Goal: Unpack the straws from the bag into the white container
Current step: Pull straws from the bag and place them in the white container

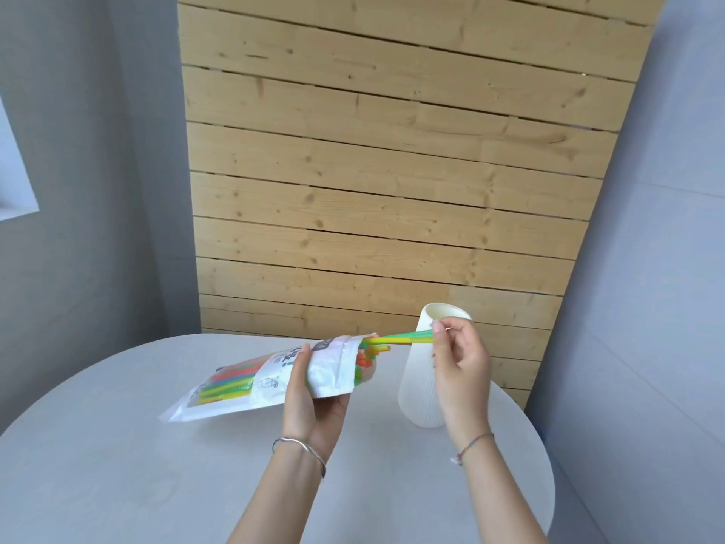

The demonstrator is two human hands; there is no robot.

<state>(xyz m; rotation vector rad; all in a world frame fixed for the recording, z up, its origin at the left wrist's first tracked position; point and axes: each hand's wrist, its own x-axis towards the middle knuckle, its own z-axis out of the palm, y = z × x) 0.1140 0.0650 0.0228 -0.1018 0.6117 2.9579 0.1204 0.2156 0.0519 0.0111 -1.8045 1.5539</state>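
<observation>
A white bag (251, 386) with a clear window lies tilted just above the round table, its open mouth pointing right. Several coloured straws fill it. My left hand (310, 398) grips the bag near its mouth. My right hand (459, 363) pinches the ends of a few green and yellow straws (400, 338) that stick halfway out of the bag. Behind that hand stands the tall white ribbed container (419, 386), upright, with its open rim at the height of my fingertips.
The round grey table (157, 465) carries only the bag and the container. A wooden slat wall (384, 170) rises behind it, with grey walls on both sides. The table's edge curves close past the container on the right.
</observation>
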